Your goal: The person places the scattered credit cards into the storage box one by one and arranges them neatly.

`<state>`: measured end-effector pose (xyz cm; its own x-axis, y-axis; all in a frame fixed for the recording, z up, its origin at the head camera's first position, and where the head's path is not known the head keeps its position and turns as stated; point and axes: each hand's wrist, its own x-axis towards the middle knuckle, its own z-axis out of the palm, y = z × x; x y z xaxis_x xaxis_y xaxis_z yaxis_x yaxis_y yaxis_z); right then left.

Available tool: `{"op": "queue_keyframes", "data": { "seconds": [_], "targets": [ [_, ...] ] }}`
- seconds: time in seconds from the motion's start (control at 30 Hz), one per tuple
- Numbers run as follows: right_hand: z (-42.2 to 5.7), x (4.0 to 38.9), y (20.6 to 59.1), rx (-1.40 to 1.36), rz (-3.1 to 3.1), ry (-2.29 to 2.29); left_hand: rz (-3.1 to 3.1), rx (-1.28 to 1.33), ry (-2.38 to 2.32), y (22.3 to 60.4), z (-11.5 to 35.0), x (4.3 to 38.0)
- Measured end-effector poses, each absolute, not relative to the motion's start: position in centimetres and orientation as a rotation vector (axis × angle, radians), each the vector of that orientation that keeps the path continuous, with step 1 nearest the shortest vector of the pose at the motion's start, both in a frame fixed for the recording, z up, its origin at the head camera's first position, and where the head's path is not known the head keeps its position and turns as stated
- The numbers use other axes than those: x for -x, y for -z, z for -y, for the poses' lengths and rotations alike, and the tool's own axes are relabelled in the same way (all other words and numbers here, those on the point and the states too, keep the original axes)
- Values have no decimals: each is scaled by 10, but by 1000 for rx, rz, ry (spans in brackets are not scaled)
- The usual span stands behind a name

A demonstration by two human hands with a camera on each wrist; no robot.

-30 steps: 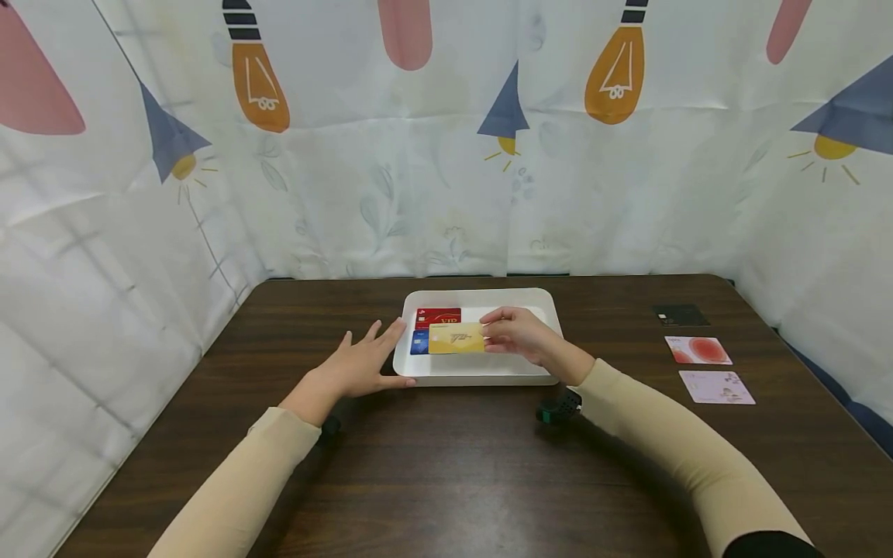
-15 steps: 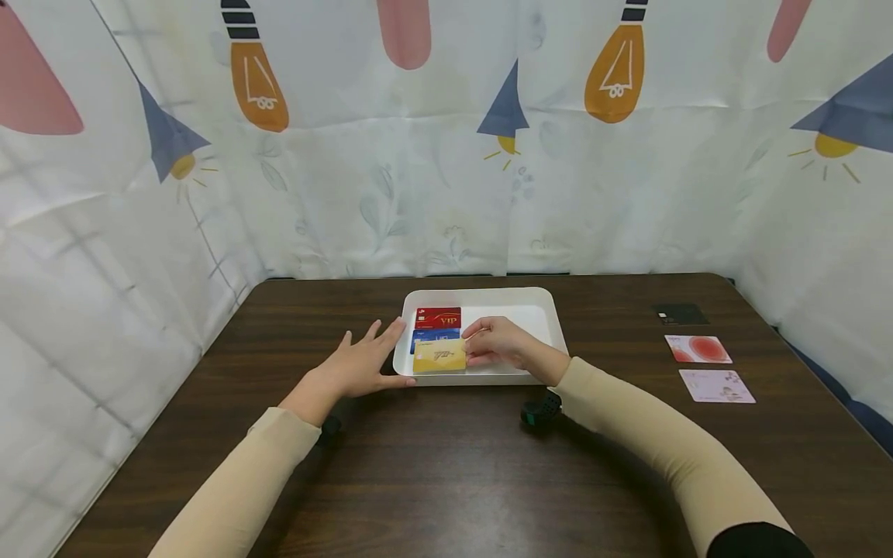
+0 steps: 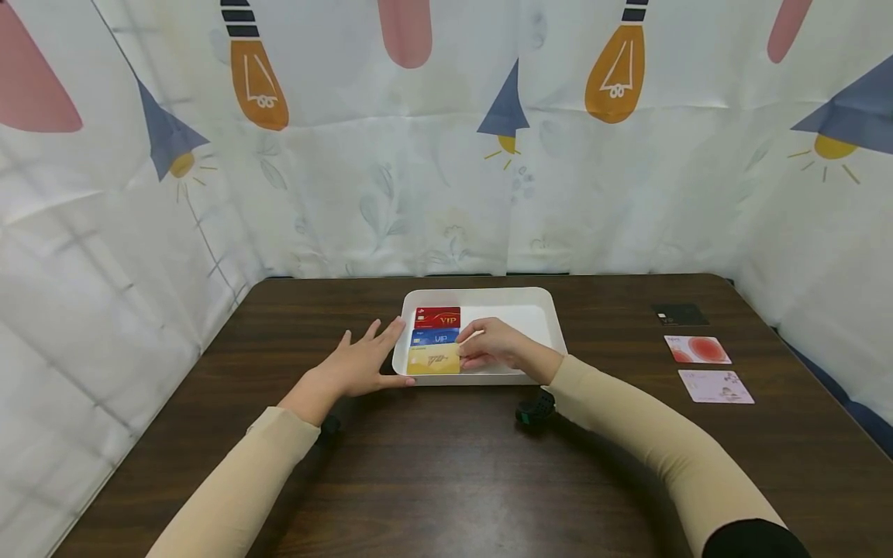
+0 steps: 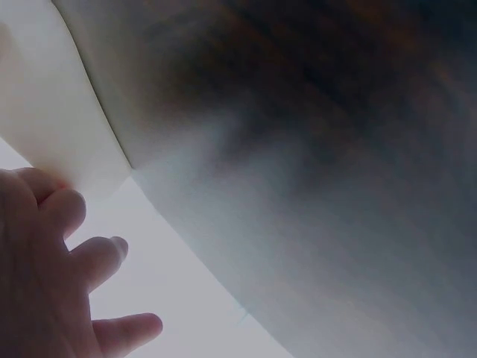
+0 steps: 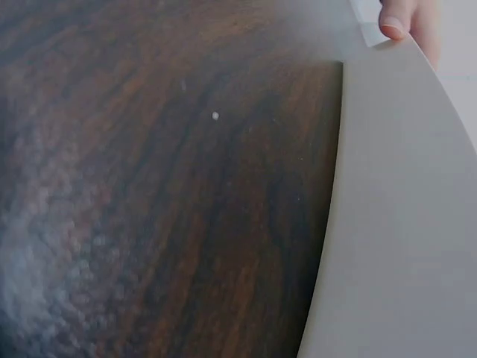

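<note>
A white tray (image 3: pixel 516 373) sits on the table in the head view. Along its left side, a red VIP card (image 3: pixel 437 317), a blue VIP card (image 3: pixel 433 337) and a yellow card (image 3: pixel 432 359) form a column, the yellow one nearest the person. My right hand (image 3: pixel 497 345) pinches the yellow card by its right edge, low in the tray. With fingers spread, my left hand (image 3: pixel 359 368) touches the tray's left side and near-left corner; the left wrist view shows its fingers (image 4: pixel 97 261) against the tray wall (image 4: pixel 67 97).
On the right of the dark wooden table (image 3: pixel 446 465) lie a black card (image 3: pixel 680 314), a white card with a red circle (image 3: pixel 698 349) and a pale purple card (image 3: pixel 716 387), spaced in a column. A printed curtain (image 3: pixel 432 194) hangs behind and at both sides.
My right hand has brought the yellow card left and toward the person, from over the blue card to just below it. The blue card's print now shows. My left hand has stayed put.
</note>
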<state>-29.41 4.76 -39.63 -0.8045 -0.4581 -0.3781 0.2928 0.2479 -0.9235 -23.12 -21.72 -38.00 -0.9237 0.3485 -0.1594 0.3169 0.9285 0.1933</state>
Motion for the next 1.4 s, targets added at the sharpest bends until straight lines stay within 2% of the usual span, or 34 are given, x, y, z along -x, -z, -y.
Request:
{"op": "queue_keyframes", "data": {
  "seconds": [0.43, 1.4],
  "targets": [
    [-44, 289, 397, 156, -1959, 1552, -2895, -509, -243, 381, 217, 232],
    [-38, 291, 390, 467, -2242, 1179, -2891, -502, -218, 378, 216, 232]
  ]
}}
